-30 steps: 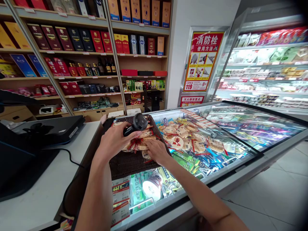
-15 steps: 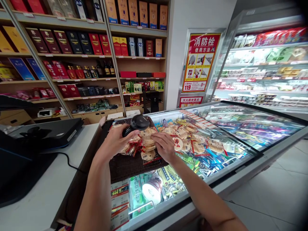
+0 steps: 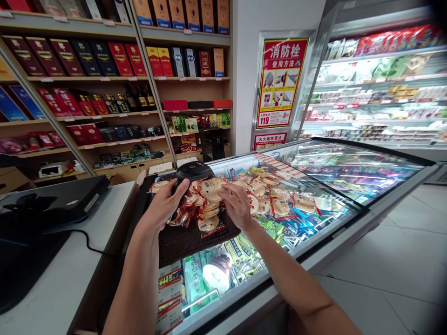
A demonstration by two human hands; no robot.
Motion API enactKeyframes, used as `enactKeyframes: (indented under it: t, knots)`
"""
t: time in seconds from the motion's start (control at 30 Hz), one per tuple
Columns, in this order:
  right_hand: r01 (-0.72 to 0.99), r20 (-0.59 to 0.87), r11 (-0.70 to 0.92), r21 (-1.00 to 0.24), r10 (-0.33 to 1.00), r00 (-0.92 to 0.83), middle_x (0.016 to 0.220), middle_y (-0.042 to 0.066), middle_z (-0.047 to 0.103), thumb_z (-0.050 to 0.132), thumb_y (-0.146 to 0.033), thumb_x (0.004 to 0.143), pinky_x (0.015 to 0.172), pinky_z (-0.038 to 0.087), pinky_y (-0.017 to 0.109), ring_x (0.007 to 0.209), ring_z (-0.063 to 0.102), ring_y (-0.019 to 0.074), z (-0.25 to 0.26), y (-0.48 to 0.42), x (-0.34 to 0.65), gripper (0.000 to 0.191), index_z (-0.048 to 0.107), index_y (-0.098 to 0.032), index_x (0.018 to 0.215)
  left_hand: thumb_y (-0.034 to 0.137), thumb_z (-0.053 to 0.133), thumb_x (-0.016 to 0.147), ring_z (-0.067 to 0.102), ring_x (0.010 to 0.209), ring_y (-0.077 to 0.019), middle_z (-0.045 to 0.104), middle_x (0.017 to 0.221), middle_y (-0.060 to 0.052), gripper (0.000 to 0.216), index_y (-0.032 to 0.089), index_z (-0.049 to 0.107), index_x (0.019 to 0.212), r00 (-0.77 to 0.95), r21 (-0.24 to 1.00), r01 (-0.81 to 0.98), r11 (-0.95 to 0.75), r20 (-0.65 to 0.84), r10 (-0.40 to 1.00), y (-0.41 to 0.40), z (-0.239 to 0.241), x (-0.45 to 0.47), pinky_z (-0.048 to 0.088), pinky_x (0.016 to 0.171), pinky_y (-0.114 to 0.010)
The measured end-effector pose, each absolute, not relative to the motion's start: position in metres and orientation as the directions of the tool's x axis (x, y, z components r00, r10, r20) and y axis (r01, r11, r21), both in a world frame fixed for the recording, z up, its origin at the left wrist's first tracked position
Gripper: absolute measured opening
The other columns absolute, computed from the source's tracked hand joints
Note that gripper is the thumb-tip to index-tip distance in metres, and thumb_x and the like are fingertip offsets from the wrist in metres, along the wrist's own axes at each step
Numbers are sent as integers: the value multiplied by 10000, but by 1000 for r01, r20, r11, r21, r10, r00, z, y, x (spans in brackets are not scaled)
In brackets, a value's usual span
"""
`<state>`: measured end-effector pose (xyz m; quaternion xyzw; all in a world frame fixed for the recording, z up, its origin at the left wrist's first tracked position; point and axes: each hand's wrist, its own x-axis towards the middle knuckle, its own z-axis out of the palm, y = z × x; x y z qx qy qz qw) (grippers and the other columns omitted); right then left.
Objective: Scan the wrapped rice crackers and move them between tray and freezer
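- Scanner (image 3: 191, 172): gripped in left hand (image 3: 164, 204), fingers wrapped round its handle, head above the fist.
- Right hand (image 3: 238, 208): fingertips pinching a packet (image 3: 210, 188) just right of the scanner.
- Tray (image 3: 190, 239): beneath both grips, carrying the packets, on the freezer (image 3: 335, 218).

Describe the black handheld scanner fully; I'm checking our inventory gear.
The scanner is black, plastic-looking, with a broad rounded head tilted up and facing away. Its handle is mostly hidden in the left hand, which wraps it. It is held over the dark woven tray atop the freezer's glass lid, just above the wrapped round cakes. Whether it touches them cannot be told.
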<state>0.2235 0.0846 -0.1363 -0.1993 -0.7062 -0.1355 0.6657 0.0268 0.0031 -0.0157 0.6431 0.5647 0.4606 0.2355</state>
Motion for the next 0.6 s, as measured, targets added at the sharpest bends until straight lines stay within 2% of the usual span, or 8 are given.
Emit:
enactKeyframes:
  t: [0.13, 0.2, 0.27, 0.4, 0.6]
  knots:
    - [504, 961, 840, -203, 270, -62, 1128, 86, 685, 477, -132, 958, 980, 533, 429, 1125, 627, 200, -141, 100, 233, 271, 718, -249, 1000, 672, 531, 833, 530, 639, -140, 619, 737, -2, 487, 190, 597, 829, 24, 706, 670, -230, 289, 957, -3, -10, 22, 401, 555, -225]
    - [503, 952, 832, -235, 302, -54, 1140, 87, 681, 468, -152, 965, 1009, 517, 455, 1151, 615, 210, -143, 106, 239, 276, 723, -253, 993, 657, 540, 833, 574, 717, -164, 650, 790, -11, 468, 197, 616, 870, 51, 631, 741, -230, 289, 956, -7, -7, 21, 420, 592, -225]
    - [495, 955, 839, -227, 292, -56, 1153, 82, 678, 476, -168, 966, 1035, 502, 469, 1173, 605, 212, -146, 112, 244, 267, 722, -263, 1009, 651, 515, 848, 590, 758, -176, 662, 815, -19, 462, 200, 610, 872, 64, 582, 780, -227, 287, 956, -9, -5, 22, 416, 596, -223]
    - [513, 966, 839, -181, 251, -70, 1158, 74, 682, 480, -179, 969, 1041, 502, 474, 1177, 605, 205, -151, 117, 250, 262, 715, -274, 1038, 652, 435, 880, 557, 695, -167, 652, 802, -20, 475, 202, 581, 834, 85, 531, 814, -235, 292, 953, -12, -2, 29, 378, 553, -231]
    - [559, 963, 814, -156, 251, -96, 1156, 71, 687, 494, -148, 957, 1028, 491, 438, 1178, 593, 200, -150, 117, 250, 261, 719, -257, 1033, 667, 440, 855, 522, 635, -164, 612, 711, 1, 481, 208, 579, 816, 92, 529, 815, -236, 285, 954, -12, 1, 35, 377, 558, -243]
